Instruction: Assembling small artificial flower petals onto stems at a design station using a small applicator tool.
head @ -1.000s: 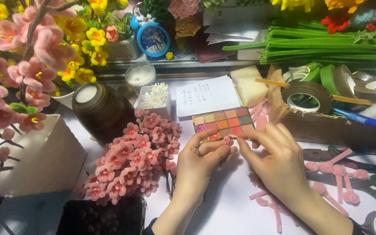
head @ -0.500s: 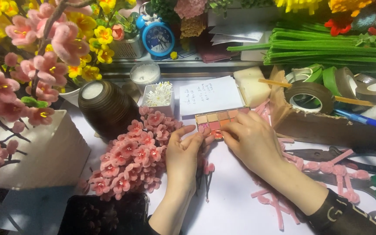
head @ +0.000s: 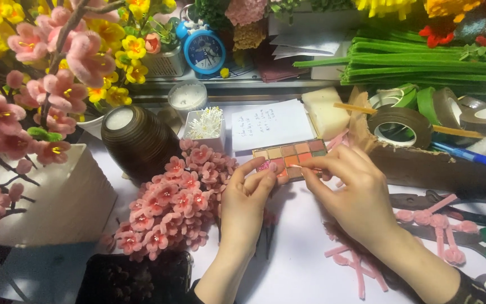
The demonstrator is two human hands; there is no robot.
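Note:
My left hand (head: 247, 200) pinches a small pink fuzzy flower piece (head: 265, 165) between thumb and fingers, just in front of a colour palette (head: 290, 155) with several pink, orange and brown squares. My right hand (head: 351, 191) hovers beside it, fingertips touching the palette's front edge and the pink piece; what it holds is hidden. A heap of finished pink pipe-cleaner flowers (head: 171, 200) lies left of my left hand.
A dark round jar (head: 135, 141), a white box of stamens (head: 205, 126), a paper note (head: 271, 123), tape rolls (head: 400, 123), green stems (head: 423, 62), a blue clock (head: 205, 50), scissors (head: 479, 236), loose pink pieces (head: 434, 219) and a white vase (head: 52, 197) of blossoms surround the work spot.
Both hands stay at the palette's front edge. My left fingers have closed around the small pink piece and my right fingertips have shifted along the palette.

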